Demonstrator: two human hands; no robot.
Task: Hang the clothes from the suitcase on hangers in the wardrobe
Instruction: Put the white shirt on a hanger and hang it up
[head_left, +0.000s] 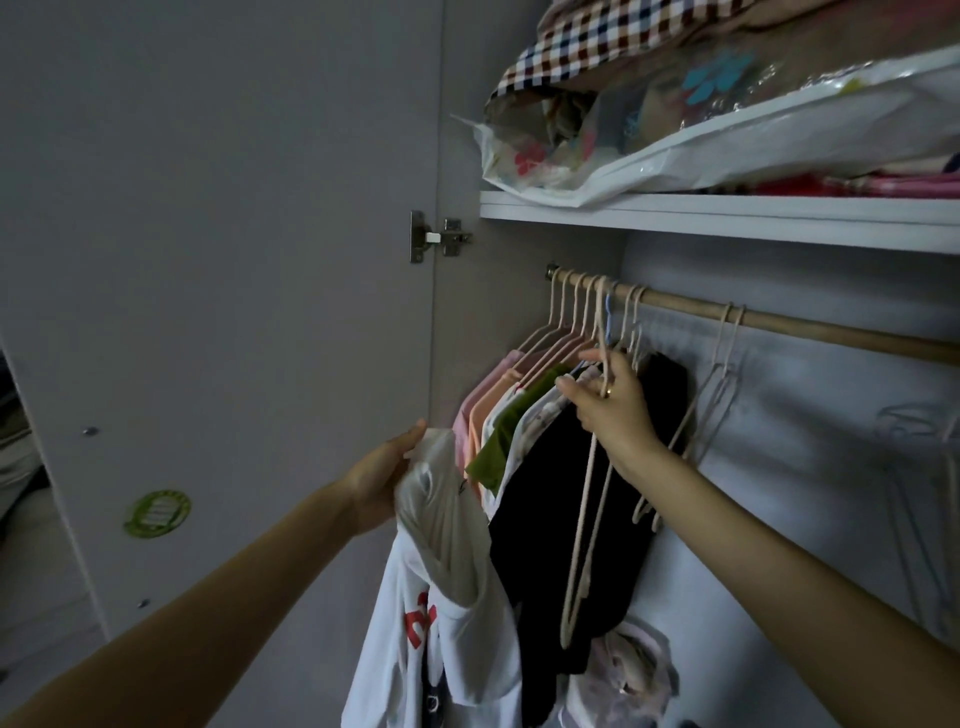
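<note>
At seven o'clock, the left hand (382, 480) is gripping a bunched white garment (441, 587) that is hanging limp, just beside the clothes on the rail (779, 322). Toward the centre, the right hand (615, 402) is pinching a bare cream hanger (584, 545) by its neck, the hook still over the rail. The garment is looking light and floppy, so the collar seems the best hold. The suitcase is lying out of view, and the dim light is blurring the garment's shape.
</note>
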